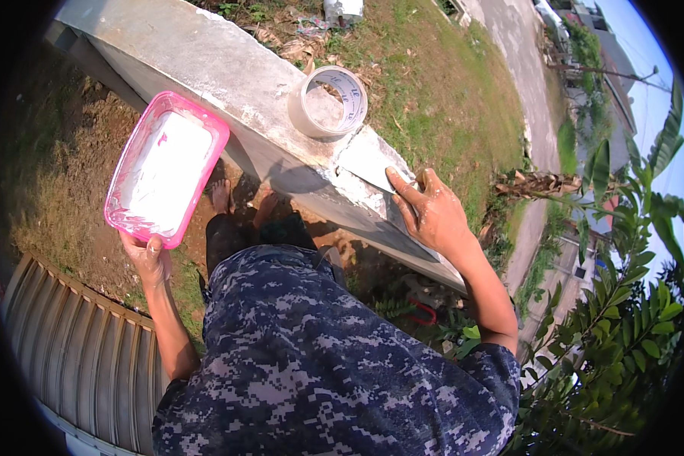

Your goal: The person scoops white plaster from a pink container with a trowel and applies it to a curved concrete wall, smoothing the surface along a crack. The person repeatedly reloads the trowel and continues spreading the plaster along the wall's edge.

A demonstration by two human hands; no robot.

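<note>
My left hand (148, 260) grips the near end of a pink plastic tub (220, 131), held out to the left of the wall. White paste (169, 167) lies in the tub and is smeared on its inner sides. On the right, the fingers of my right hand (432, 209) are closed on a flat white scraper (366, 164), which lies low against the top of the concrete wall (205, 61). White smears mark the wall's edge beneath it, and whitish residue is on my fingers. A wide roll of packing tape (302, 114) rests on the wall top, just beyond the scraper.
The narrow wall runs diagonally from far left to near right. Grass (433, 106) and a paved path (513, 76) lie beyond it. A ribbed metal sheet (91, 349) is at lower left, and leafy plants (623, 327) stand at right. My bare feet are on soil below.
</note>
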